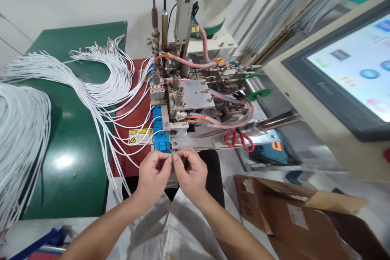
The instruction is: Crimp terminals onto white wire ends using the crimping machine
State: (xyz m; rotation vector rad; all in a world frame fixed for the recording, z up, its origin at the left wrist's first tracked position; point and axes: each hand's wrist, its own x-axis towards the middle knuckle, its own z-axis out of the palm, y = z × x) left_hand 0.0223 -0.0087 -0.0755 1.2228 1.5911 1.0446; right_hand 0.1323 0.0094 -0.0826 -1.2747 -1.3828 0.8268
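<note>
My left hand (154, 175) and my right hand (191, 172) meet at the near end of the machine, thumbs and forefingers pinched together. Between their fingertips is a small cable end (172, 153) with thin, light and greenish strands; its detail is too small to make out. Just beyond the fingers runs a row of blue clamp blocks (161, 136), where several white cables from the left end. The bundle of white cables (91, 97) spreads from the green table across a red-brown plate (128, 111) beside my left hand.
Pneumatic cylinders and hoses rise from the machine (195, 93). Red-handled scissors (239, 139) lie near its right edge, below a green-flanged wire spool (256, 88). A touchscreen panel (359, 61) juts in at right above a cardboard box (292, 219). More cables (21, 138) cover the green table (73, 187).
</note>
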